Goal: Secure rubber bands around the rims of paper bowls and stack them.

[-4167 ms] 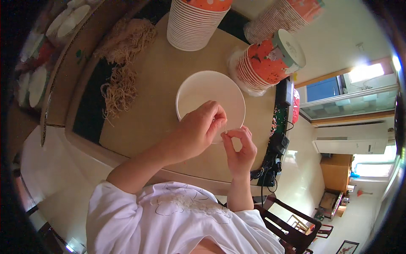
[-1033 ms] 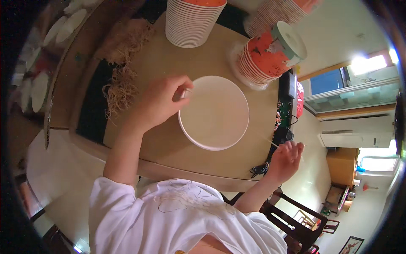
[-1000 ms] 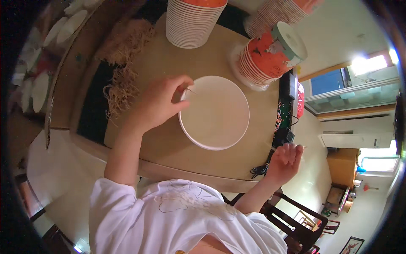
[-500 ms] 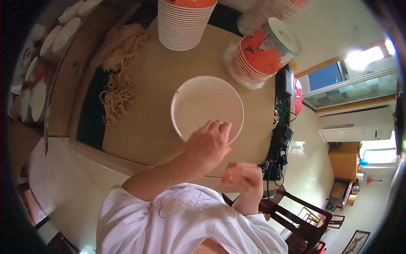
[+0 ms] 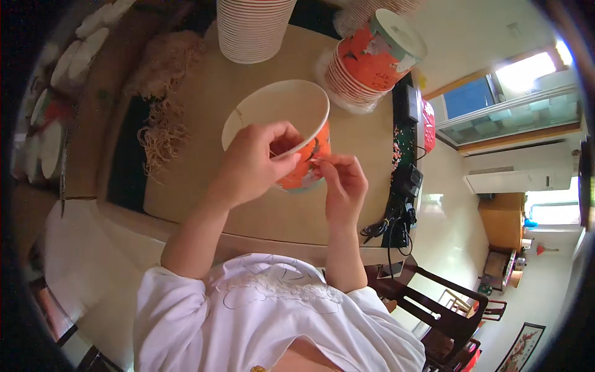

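A large paper bucket (image 5: 276, 96), white inside and orange outside, is tilted on the brown board with its mouth facing left and toward me. My left hand (image 5: 251, 161) is closed on the near rim, fingers inside and thumb outside. Against the orange outer wall, my right hand (image 5: 344, 186) pinches with thumb and forefinger; what lies between the tips is too small to make out. A thin cord (image 5: 240, 115) shows at the left inner wall, and its other stretch is hidden by my left hand.
Loose beige cords (image 5: 164, 118) lie in a heap at the left. A tall stack of white-rimmed paper buckets (image 5: 251, 34) stands at the back, with stacked orange buckets (image 5: 362, 71) right of it. Black adapters and cables (image 5: 396, 214) line the right edge. A dark wooden chair (image 5: 434, 297) stands lower right.
The bucket has tipped so its orange outside shows. My left hand has moved from inside it to the near rim, and my right hand has come up to the outer wall.
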`<act>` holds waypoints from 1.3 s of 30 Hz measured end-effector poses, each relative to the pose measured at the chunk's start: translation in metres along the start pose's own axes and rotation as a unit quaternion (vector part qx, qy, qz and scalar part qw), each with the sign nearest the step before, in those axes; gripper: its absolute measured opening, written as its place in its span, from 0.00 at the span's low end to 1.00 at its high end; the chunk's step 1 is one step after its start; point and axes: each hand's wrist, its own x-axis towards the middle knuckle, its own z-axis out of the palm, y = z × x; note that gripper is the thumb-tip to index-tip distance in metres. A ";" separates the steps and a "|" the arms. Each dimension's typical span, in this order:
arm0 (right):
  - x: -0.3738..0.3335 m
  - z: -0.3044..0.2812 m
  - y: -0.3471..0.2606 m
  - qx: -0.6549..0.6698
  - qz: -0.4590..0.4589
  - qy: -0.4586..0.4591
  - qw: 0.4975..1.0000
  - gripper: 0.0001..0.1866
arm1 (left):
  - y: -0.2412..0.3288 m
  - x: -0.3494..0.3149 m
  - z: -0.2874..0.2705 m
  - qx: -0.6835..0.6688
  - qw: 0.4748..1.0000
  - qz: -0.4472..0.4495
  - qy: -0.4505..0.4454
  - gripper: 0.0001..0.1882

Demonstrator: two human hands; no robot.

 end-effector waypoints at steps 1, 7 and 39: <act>0.000 0.004 -0.004 0.008 0.025 0.013 1.000 0.04 | -0.003 0.001 -0.002 -0.027 1.000 0.005 0.000 0.08; 0.004 0.002 -0.008 -0.040 0.018 -0.013 0.999 0.08 | 0.000 0.008 -0.009 -0.016 0.998 0.003 -0.058 0.10; -0.004 0.009 -0.004 -0.135 -0.134 0.047 0.981 0.03 | 0.009 0.005 0.023 0.124 0.991 0.042 0.015 0.08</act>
